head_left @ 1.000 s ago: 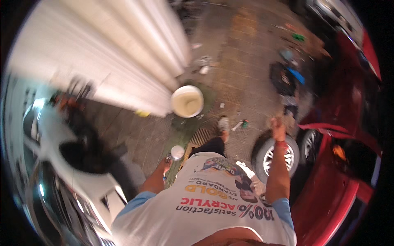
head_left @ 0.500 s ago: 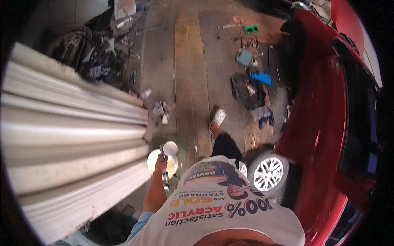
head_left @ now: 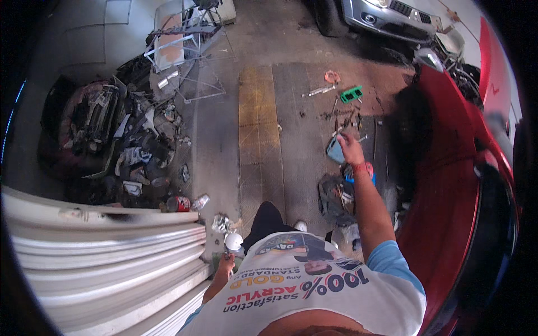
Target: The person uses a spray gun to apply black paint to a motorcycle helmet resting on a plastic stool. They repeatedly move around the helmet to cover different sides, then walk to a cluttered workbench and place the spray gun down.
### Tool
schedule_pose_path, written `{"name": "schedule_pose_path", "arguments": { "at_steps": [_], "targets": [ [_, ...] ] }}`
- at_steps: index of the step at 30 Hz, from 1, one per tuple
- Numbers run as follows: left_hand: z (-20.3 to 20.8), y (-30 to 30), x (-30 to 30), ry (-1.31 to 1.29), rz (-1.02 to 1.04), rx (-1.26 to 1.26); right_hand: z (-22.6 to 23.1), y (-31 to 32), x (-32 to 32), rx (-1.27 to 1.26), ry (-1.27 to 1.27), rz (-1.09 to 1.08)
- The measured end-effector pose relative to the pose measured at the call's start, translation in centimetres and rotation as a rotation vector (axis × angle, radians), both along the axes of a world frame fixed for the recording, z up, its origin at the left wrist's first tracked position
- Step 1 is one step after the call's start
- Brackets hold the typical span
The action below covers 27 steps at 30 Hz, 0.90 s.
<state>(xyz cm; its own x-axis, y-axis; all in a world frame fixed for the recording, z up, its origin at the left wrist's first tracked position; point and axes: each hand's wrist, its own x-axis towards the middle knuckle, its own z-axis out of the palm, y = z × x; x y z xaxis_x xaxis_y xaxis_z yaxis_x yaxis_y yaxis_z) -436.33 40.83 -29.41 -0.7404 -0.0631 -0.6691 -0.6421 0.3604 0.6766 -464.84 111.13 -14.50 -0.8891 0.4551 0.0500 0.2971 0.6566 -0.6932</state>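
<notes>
My left hand (head_left: 226, 262) hangs low at my left side, closed round what looks like a spray gun. The gun's round white cup (head_left: 233, 242) shows just above the fingers; most of its body is hidden. My right arm reaches forward, with a red band on the wrist. Its hand (head_left: 350, 149) is held out over floor clutter, fingers apart, and nothing shows in it. Below that hand lie a light-blue flat container (head_left: 335, 150) and a blue item (head_left: 358, 175), partly covered by my arm.
A red car (head_left: 448, 224) stands along my right; a silver vehicle (head_left: 386, 19) is ahead. White corrugated panels (head_left: 112, 252) stand at my left. A car bumper (head_left: 89, 129) and scrap lie far left. A green case (head_left: 351, 94) and a dark bag (head_left: 332, 193) lie on the floor.
My right arm has come into view, stretched forward. I have moved, so the wheel and the pale bucket no longer show. My left hand still grips the spray gun.
</notes>
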Motion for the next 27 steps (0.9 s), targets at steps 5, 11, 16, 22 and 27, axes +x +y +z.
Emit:
{"name": "schedule_pose_path", "arguments": {
  "at_steps": [5,11,16,22,27],
  "targets": [
    [-2.8,5.7,-15.5,-0.149,0.114,-0.014,6.8,1.9,-19.3,-0.028,0.105,0.137],
    [-5.6,10.9,-38.7,-0.215,0.142,-0.057,-16.2,6.9,-22.2,0.017,-0.433,0.104],
    [-1.9,16.1,-65.5,-0.234,0.064,-0.214,-21.6,2.2,-14.7,-0.371,-0.911,-0.117],
    [-4.1,19.3,-89.5,-0.031,-0.056,-0.331,-21.5,2.4,-27.6,-0.558,-1.111,-0.142],
    [-3.2,32.1,-107.5,-0.122,-0.052,-0.332,-25.1,16.1,-47.6,-0.476,-1.015,-0.208]
  ]
}}
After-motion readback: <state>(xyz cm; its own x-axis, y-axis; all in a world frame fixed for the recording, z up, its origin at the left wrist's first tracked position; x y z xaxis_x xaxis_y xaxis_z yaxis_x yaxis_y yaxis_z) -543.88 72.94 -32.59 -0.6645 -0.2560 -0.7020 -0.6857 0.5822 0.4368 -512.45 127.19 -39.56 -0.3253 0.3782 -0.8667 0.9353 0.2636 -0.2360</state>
